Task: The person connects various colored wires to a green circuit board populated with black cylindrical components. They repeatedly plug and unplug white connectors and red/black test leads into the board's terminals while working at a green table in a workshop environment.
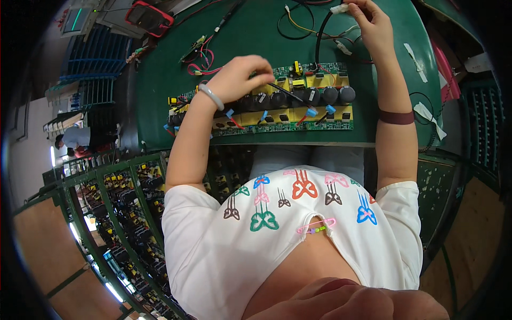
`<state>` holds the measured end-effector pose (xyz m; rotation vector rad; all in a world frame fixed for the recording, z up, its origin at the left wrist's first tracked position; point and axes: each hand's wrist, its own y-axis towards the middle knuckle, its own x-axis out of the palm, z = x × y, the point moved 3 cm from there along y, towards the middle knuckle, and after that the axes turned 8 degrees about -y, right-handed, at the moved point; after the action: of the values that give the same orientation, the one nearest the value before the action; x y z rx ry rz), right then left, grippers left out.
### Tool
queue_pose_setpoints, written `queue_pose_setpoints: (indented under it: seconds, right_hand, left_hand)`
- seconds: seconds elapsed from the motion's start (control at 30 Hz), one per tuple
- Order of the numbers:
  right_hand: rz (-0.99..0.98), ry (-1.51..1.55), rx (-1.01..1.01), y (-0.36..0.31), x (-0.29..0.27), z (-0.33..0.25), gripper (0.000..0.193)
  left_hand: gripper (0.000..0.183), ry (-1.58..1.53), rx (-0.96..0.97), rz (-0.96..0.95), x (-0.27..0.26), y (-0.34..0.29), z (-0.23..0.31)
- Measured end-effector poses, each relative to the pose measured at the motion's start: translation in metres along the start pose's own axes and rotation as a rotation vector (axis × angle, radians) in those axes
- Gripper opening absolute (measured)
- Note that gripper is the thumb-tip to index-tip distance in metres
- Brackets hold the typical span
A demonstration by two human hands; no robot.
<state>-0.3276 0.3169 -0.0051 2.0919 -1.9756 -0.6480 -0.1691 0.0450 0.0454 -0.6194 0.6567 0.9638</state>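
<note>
My right hand (372,26) is at the far right of the table, its fingers pinching a white plug connector (339,9) with a black cable (320,40) running down from it to the board. My left hand (242,77) is over the left middle of a long green circuit board (277,128), slightly blurred, with its fingers bent together. From its fingertips a thin black lead (288,93) slants down across the board; its far end is among the parts. The board carries a row of black round capacitors (330,95), yellow parts and blue-tipped wires (311,112).
A red-framed meter (149,18) stands at the far left of the green table (240,37). Pink wires (205,58), a small circuit board (193,49) and loose cables (293,21) lie around. Racks of boards (138,186) stand lower left. Another person (77,137) is farther left.
</note>
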Motion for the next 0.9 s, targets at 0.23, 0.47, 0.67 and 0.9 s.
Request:
queue_pose_setpoints:
  seconds: [0.23, 0.47, 0.67, 0.9]
  right_hand:
    - [-0.064, -0.058, -0.022, 0.002, -0.002, 0.025, 0.021]
    - [-0.081, -0.048, 0.013, 0.003, -0.005, 0.028, 0.024]
    - [-0.086, -0.117, 0.041, 0.006, -0.007, 0.050, 0.025]
    - [-0.098, -0.166, 0.054, 0.001, 0.002, 0.024, 0.026]
  left_hand:
    - [0.011, -0.035, 0.239, 0.076, 0.009, -0.015, -0.001]
    - [0.005, -0.480, 0.224, 0.187, -0.028, -0.041, -0.020]
    - [0.031, -0.193, 0.129, 0.086, -0.034, -0.093, -0.017]
    - [0.043, -0.423, 0.104, -0.047, -0.021, -0.121, -0.006]
